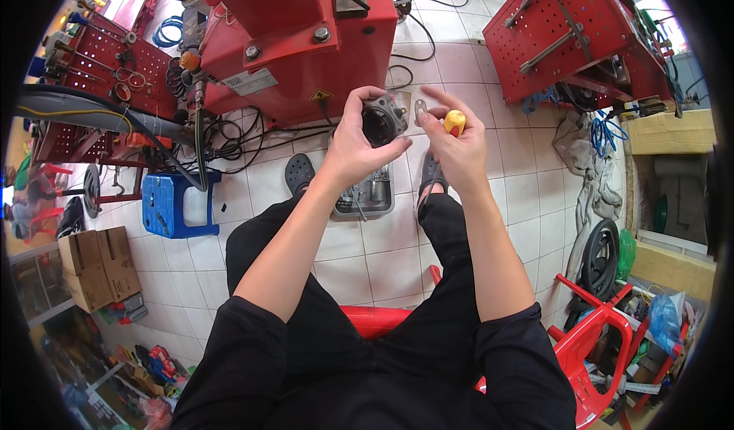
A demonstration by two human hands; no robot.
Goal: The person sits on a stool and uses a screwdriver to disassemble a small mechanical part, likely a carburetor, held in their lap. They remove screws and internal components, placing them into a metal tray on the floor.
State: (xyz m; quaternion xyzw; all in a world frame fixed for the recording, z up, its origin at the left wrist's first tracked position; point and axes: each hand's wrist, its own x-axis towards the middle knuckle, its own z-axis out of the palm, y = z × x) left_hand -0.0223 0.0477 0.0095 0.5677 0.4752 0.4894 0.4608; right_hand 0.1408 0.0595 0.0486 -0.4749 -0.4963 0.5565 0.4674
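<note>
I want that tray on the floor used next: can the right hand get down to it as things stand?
Probably, but not freely: the right hand is holding a yellow-handled tool, though nothing blocks the metal tray between the feet.

2 hands, 1 metal part, 1 screwdriver, 1 blue stool

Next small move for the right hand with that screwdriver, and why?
Probably bring the tool tip in to the open face of the round metal part. The left hand grips that part, opening turned toward the right hand, which holds the yellow-handled screwdriver just beside it, not visibly touching. The tip itself is hidden.
</note>
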